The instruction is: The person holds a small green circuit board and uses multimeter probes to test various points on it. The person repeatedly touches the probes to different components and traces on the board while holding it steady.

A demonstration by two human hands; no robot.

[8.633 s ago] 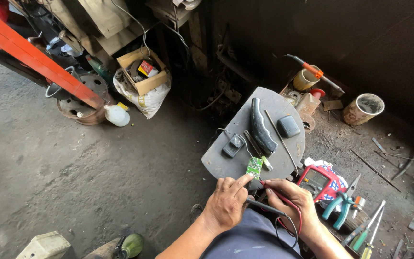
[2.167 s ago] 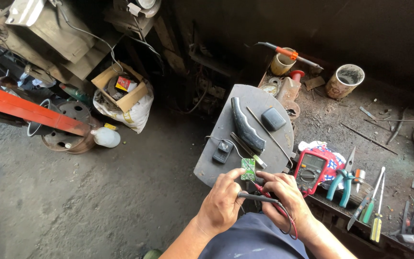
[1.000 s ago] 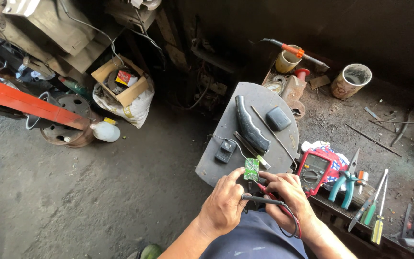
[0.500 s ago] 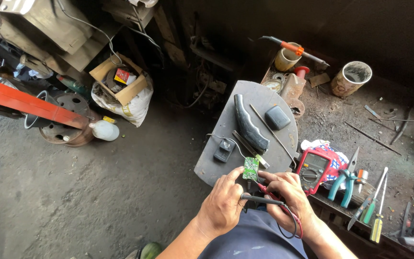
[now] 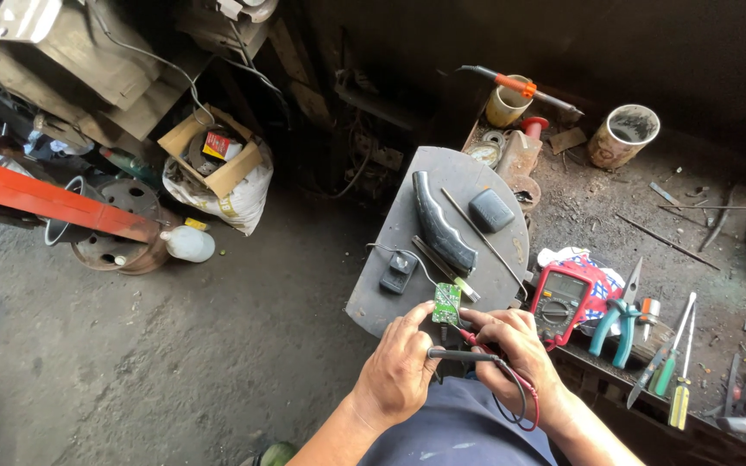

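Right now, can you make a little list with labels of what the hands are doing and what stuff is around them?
left hand: holds a black probe, forefinger touching a small green circuit board
right hand: pinches the board's lower edge, red and black leads looped under it
work surface: grey rounded board
on the board: curved black handle, small dark grey pad
to the right: red multimeter, teal-handled pliers, screwdrivers

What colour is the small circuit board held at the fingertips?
Green; the circuit board shows in the head view, the only one.
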